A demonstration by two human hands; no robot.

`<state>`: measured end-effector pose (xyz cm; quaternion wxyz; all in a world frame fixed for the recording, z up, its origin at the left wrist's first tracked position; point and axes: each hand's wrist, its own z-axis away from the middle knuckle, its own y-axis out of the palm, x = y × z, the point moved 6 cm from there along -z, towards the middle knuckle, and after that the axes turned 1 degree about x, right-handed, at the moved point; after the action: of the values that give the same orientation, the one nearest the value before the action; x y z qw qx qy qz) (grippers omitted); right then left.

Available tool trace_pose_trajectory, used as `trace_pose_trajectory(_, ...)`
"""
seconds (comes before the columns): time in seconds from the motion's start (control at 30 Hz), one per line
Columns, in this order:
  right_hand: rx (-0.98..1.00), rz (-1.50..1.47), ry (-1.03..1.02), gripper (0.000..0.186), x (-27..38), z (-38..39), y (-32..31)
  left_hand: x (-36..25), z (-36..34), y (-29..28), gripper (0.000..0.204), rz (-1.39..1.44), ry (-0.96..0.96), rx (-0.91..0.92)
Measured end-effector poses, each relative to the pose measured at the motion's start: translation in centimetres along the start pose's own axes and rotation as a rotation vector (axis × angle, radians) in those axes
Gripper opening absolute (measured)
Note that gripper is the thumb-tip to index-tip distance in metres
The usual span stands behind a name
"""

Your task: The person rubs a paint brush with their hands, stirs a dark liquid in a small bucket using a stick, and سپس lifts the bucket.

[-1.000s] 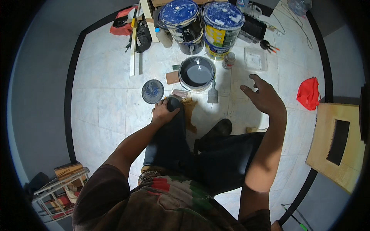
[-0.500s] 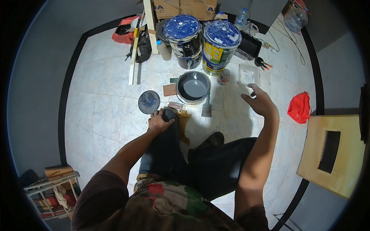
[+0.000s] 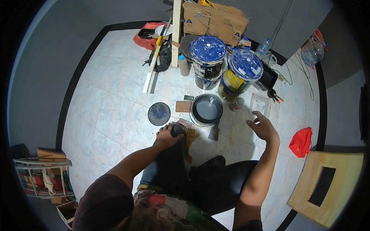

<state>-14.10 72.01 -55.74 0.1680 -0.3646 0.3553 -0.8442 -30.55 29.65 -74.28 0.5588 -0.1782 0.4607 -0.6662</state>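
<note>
My left hand (image 3: 166,138) rests on my left knee, its fingers spread and holding nothing. My right hand (image 3: 263,128) hangs over the floor at the right, thumb and fingers apart, with nothing in it. Just beyond that hand sits a transparent plastic tray (image 3: 260,103). An open bucket (image 3: 206,123) of grey paint (image 3: 207,110) stands in front of me. Beside its near right side is a paintbrush (image 3: 214,132), its handle partly in shadow. A small jar (image 3: 236,104) stands right of the bucket. A dark paint-smeared round lid (image 3: 159,114) lies beyond my left hand.
Paint pails with blue lids (image 3: 208,47) are stacked behind the bucket, near a cardboard box (image 3: 216,23). A long straightedge (image 3: 152,74) leans at the left. A red bag (image 3: 300,142) and a yellowish board (image 3: 327,181) with a cut-out are at the right.
My view has tilted and turned, so the bucket, pails and lid sit lower and mostly further right in the picture. Both hands keep nearly the same pose.
</note>
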Motion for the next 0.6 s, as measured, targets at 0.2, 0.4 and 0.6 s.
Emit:
trace_pose_trajectory(0.2,0.047,0.038,-0.027,0.073,1.2,-2.1,0.7,0.3,0.2,-0.4,0.102,0.055,-0.011,-0.037)
trace_pose_trajectory(0.4,0.086,0.069,-0.019,0.073,2.1,-3.1,1.4,0.7,-0.1,-0.4,0.097,0.093,-0.031,-0.081)
trace_pose_trajectory(0.6,0.107,0.109,-0.021,0.072,2.0,-3.8,2.0,0.9,-0.1,-0.5,0.094,0.108,-0.037,-0.092)
